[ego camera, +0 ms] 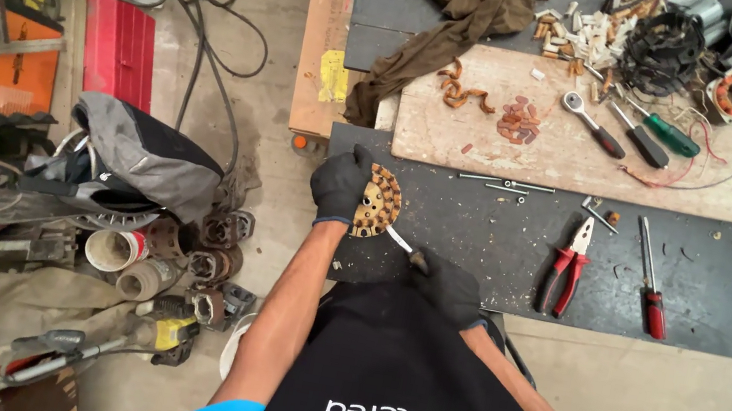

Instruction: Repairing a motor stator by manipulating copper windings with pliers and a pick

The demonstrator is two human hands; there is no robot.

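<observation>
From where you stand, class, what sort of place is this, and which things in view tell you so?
Probably a motor repair workshop. The gloved left hand holds a round stator core at a dark workbench; red-handled pliers, screwdrivers and copper wire scraps lie on it, with more motor parts on the floor.

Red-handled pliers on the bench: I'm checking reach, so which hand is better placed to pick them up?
Probably the right hand: it is nearer the pliers, though holding a thin tool. The left hand grips the round stator.

Dark workbench (719, 308) with red pliers (566, 268), red-handled screwdriver (652, 282), loose bolts (507, 184), pale board (575, 157), brown rag (441, 38).
</observation>
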